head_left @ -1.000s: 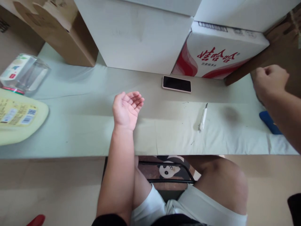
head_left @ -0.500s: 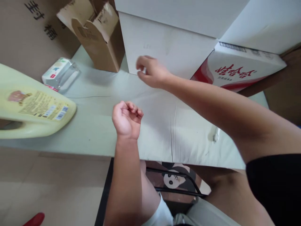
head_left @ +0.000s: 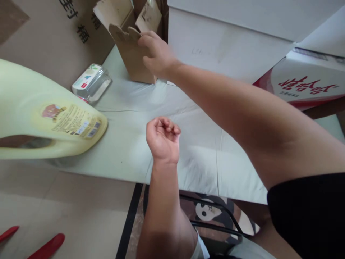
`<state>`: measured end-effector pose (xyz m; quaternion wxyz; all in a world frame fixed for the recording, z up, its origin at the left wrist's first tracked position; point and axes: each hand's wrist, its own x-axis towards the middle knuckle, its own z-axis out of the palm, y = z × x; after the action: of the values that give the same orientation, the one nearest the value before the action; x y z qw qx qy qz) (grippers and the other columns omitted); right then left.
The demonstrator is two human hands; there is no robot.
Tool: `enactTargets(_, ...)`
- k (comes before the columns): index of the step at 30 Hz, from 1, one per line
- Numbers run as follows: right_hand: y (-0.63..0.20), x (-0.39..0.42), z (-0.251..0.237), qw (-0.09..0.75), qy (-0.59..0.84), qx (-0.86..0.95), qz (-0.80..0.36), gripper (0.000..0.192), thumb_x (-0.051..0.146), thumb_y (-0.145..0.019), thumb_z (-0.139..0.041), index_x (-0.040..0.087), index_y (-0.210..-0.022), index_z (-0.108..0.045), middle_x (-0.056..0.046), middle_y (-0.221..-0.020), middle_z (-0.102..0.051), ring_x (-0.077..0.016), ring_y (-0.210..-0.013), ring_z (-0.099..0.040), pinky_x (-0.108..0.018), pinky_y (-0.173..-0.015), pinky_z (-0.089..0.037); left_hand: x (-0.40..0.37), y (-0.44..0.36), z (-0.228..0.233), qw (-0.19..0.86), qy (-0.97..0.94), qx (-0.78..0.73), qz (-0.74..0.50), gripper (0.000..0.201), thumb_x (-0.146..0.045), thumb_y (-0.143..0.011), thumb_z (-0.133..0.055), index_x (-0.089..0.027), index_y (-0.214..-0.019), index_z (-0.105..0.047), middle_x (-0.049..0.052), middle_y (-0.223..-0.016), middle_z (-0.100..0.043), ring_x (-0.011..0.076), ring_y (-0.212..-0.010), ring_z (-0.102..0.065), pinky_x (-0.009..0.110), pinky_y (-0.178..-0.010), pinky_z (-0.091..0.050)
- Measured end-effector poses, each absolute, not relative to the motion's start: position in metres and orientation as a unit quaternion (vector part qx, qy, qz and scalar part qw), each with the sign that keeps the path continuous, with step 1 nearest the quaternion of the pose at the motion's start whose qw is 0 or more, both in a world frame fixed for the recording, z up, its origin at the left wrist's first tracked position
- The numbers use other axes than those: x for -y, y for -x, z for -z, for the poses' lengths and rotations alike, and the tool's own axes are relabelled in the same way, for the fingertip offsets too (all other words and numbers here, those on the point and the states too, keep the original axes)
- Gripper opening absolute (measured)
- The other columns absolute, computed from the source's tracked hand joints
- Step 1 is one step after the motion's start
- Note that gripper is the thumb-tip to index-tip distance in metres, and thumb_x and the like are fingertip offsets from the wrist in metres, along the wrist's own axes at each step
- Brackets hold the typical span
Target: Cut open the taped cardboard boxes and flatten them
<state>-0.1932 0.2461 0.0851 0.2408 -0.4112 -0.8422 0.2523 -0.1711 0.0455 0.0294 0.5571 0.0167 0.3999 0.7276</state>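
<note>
My right hand [head_left: 155,52] reaches across to the far left and grips the front wall of a small open brown cardboard box [head_left: 132,54] standing at the back of the table. My left hand [head_left: 163,138] rests palm up on the pale green tablecloth [head_left: 129,126] near the front edge, fingers loosely curled with nothing in them. My right forearm crosses above it.
A large pale yellow jug [head_left: 40,115] lies on its side at the left. A small clear bottle [head_left: 91,83] lies behind it. A big white box [head_left: 229,50] and a red-and-white carton [head_left: 307,84] stand at the back. A panda-print seat [head_left: 207,212] is below.
My right hand swung from the far right across to the left and took hold of the brown box. My left hand's fingers curled in. The view turned left.
</note>
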Motion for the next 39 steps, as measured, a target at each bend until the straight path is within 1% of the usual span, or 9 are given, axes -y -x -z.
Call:
enactTargets(8, 0.048, -0.142, -0.058, 0.366, 0.304, 0.832, -0.286, 0.011, 0.023, -0.093, -0.061, 0.021, -0.103, -0.067, -0.003, -0.111, -0.071, -0.0161, -0.099, -0.069, -0.031, -0.091, -0.061, -0.032, 0.201, -0.034, 0.227, 0.044, -0.476, -0.849, 0.017, -0.032, -0.075, -0.046, -0.023, -0.071, -0.032, -0.002, -0.067, -0.028, 0.0156, -0.065, -0.046, 0.029, -0.068, -0.040)
enactTargets(13, -0.093, -0.053, -0.053, 0.413, 0.305, 0.791, -0.334, 0.006, 0.029, -0.091, -0.069, 0.025, -0.095, -0.071, -0.006, -0.108, -0.073, -0.0170, -0.086, -0.072, -0.032, -0.074, -0.062, -0.034, 0.187, -0.035, 0.244, -0.050, -0.488, -0.837, 0.015, -0.038, -0.086, -0.045, -0.027, -0.079, -0.053, 0.001, -0.090, -0.062, 0.0194, -0.100, -0.064, 0.035, -0.085, -0.046)
enactTargets(17, -0.157, -0.017, -0.039, 0.503, 0.348, 0.751, -0.248, 0.011, 0.031, -0.086, -0.076, 0.027, -0.086, -0.065, -0.002, -0.091, -0.073, -0.0168, -0.076, -0.068, -0.030, -0.058, -0.054, -0.042, 0.143, -0.031, 0.356, -0.203, -0.461, -0.787, 0.028, -0.041, -0.093, -0.036, -0.029, -0.091, -0.060, 0.001, -0.103, -0.071, 0.0214, -0.118, -0.064, 0.036, -0.098, -0.049)
enactTargets(22, -0.180, -0.010, -0.016, 0.590, 0.375, 0.694, -0.173, 0.024, 0.041, -0.086, -0.078, 0.036, -0.105, -0.064, 0.001, -0.092, -0.075, -0.0205, -0.082, -0.073, -0.034, -0.061, -0.056, -0.046, 0.093, -0.023, 0.423, -0.270, -0.370, -0.782, 0.035, -0.048, -0.094, -0.042, -0.022, -0.093, -0.066, 0.005, -0.098, -0.070, 0.0216, -0.102, -0.066, 0.034, -0.092, -0.053)
enactTargets(28, -0.204, 0.000, 0.004, 0.583, 0.428, 0.662, -0.196, 0.043, 0.028, -0.098, -0.058, 0.043, -0.138, -0.061, 0.000, -0.137, -0.070, -0.0176, -0.097, -0.076, -0.028, -0.054, -0.057, -0.052, 0.063, -0.018, 0.392, -0.310, -0.342, -0.796, 0.049, -0.051, -0.100, -0.038, -0.020, -0.087, -0.075, 0.004, -0.092, -0.072, 0.0217, -0.102, -0.067, 0.033, -0.094, -0.053)
enactTargets(32, -0.215, 0.000, 0.010, 0.509, 0.426, 0.718, -0.211, 0.050, 0.035, -0.097, -0.060, 0.041, -0.147, -0.056, -0.003, -0.150, -0.061, -0.0259, -0.119, -0.072, -0.039, -0.084, -0.066, -0.054, 0.046, -0.018, 0.372, -0.372, -0.382, -0.760, 0.068, -0.064, -0.101, -0.032, -0.019, -0.072, -0.074, 0.008, -0.089, -0.074, 0.0227, -0.100, -0.067, 0.037, -0.107, -0.049)
enactTargets(34, -0.214, -0.002, 0.011, 0.487, 0.417, 0.745, -0.186, 0.038, 0.035, -0.096, -0.060, 0.038, -0.133, -0.067, -0.005, -0.143, -0.066, -0.0291, -0.124, -0.069, -0.046, -0.098, -0.063, -0.055, 0.041, -0.015, 0.337, -0.406, -0.405, -0.747, 0.058, -0.058, -0.100, -0.041, -0.021, -0.066, -0.070, 0.007, -0.087, -0.072, 0.0207, -0.099, -0.067, 0.037, -0.114, -0.045)
enactTargets(36, -0.210, -0.004, 0.014, 0.505, 0.423, 0.739, -0.143, 0.028, 0.036, -0.095, -0.062, 0.037, -0.121, -0.072, -0.006, -0.136, -0.068, -0.0285, -0.117, -0.071, -0.047, -0.096, -0.063, -0.057, 0.040, -0.011, 0.281, -0.435, -0.446, -0.730, 0.045, -0.048, -0.099, -0.047, -0.022, -0.069, -0.067, 0.005, -0.087, -0.070, 0.0190, -0.099, -0.067, 0.036, -0.113, -0.046)
enactTargets(39, -0.204, -0.006, 0.022, 0.589, 0.438, 0.673, -0.087, 0.051, 0.044, -0.084, -0.073, 0.043, -0.134, -0.060, -0.005, -0.141, -0.059, -0.0240, -0.103, -0.069, -0.041, -0.082, -0.064, -0.058, 0.042, -0.005, 0.233, -0.451, -0.506, -0.697, 0.026, -0.040, -0.095, -0.054, -0.021, -0.081, -0.066, 0.004, -0.091, -0.069, 0.0185, -0.098, -0.069, 0.035, -0.103, -0.051)
